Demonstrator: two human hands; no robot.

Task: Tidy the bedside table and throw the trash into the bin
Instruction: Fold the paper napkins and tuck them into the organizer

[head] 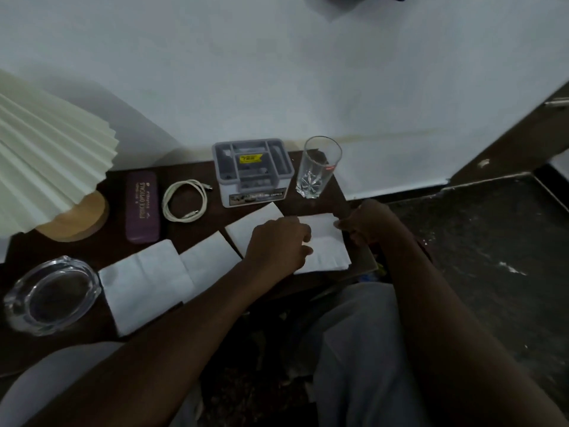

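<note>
- The left hand (278, 241) lies flat, fingers together, on the rightmost white paper napkin (326, 251) at the right end of the dark wooden bench (191, 238); the right hand (363, 223) nips that napkin's far right corner in a pinching grip
- Risk: the tall clear drinking glass (318, 167) stands just beyond the right hand; a quick lift could tip it
- Three more white napkins (147, 278) lie loose to the left; sweeping them could push the clear glass ashtray (50, 295) off the bench edge
- No bin is visible
- The purple spectacle case (142, 208) reads "PRINCE OPTICALS"; the yellow sticker on the grey plastic organiser box (252, 171) is too blurred to read
</note>
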